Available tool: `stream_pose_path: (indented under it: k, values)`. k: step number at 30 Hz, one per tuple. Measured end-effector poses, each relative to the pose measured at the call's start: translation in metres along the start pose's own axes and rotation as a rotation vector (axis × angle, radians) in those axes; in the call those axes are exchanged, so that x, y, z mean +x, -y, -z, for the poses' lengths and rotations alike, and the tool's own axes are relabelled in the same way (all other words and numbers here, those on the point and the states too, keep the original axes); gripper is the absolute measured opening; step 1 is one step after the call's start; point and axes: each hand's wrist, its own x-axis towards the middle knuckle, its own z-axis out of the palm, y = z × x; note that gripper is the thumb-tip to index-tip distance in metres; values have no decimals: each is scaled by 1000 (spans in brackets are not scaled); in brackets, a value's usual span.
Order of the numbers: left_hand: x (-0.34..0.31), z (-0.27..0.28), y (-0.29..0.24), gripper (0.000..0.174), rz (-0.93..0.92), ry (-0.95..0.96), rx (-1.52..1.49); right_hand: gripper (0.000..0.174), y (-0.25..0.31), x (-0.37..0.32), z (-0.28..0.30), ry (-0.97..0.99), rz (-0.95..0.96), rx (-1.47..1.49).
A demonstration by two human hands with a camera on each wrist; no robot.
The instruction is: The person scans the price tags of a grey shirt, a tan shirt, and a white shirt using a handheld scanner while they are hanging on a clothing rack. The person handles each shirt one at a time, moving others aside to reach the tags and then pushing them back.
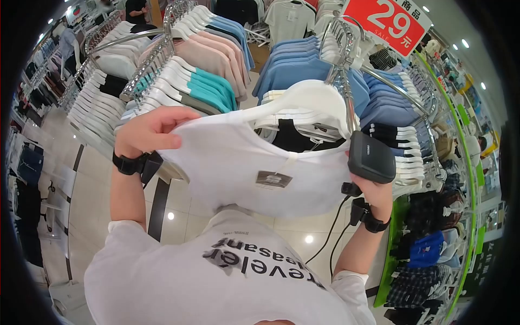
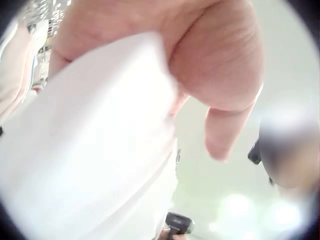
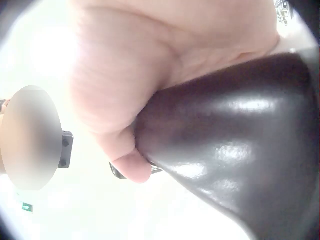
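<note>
A white sleeveless garment with a grey neck label hangs on a broad white hanger, spread between the hands. My left hand grips its left shoulder; in the left wrist view the white cloth runs beneath the palm. At the other shoulder is my right hand, partly covered by a black box-shaped device. The right wrist view has the hand curled round a dark glossy object. Whether those fingers also hold the cloth is unclear.
Metal racks carry pink, turquoise, blue and white clothes on both sides and ahead. A red price sign stands at upper right. Black cables hang near the right wrist above the tiled floor. Green-edged shelving lines the right.
</note>
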Motion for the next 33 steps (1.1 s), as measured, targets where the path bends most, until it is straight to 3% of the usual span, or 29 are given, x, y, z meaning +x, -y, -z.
stream_pose_path:
  k: [1,2,3,5,6,7,9,15,17,19,21,22,23,25,27,29,33]
  values:
    - [5,-6,-4,57,49,-51,152,40,1,1,1,-44,-76,44]
    - [11,-18,-4,37,38,-223,308,32,1,2,0,-68,-82,34]
    - [20,-27,-5,37,38,-222,308,32,1,3,-1,-69,-83,33]
    - [36,-44,-8,33,18,-446,725,26,2,6,-6,-105,-84,33]
    - [46,-49,9,35,-95,-596,890,26,4,7,-7,-105,-88,33]
    - [52,-51,18,35,-92,-593,888,24,7,8,-9,-92,-133,41]
    - [61,-48,29,39,-109,-718,1177,22,6,9,-12,-80,-182,51]
    - [63,-35,40,42,-82,-747,1136,22,-4,8,-18,-154,-101,26]
    - [61,-31,38,42,-74,-767,1101,24,-16,-2,-19,-311,-135,53]
    - [56,-25,36,41,-59,-786,1066,34,-31,-12,-18,-299,-182,58]
    - [51,-19,34,40,-1,-812,1008,43,-35,-23,-23,-405,-219,170]
    - [50,-16,35,40,1,-808,1007,56,-48,-35,-22,-409,-244,219]
    - [49,-13,36,46,-32,-832,947,56,-61,-44,-28,-412,-248,218]
    - [49,-7,37,52,-67,-854,885,67,-92,-61,-42,-469,-198,707]
    - [48,-2,38,51,-89,-869,844,71,-117,-68,-58,-370,-189,797]
    - [47,4,39,51,-91,-870,834,74,-117,-69,-71,-240,-317,616]
    - [50,2,35,53,-137,-865,717,68,-95,-35,-113,8,-389,603]
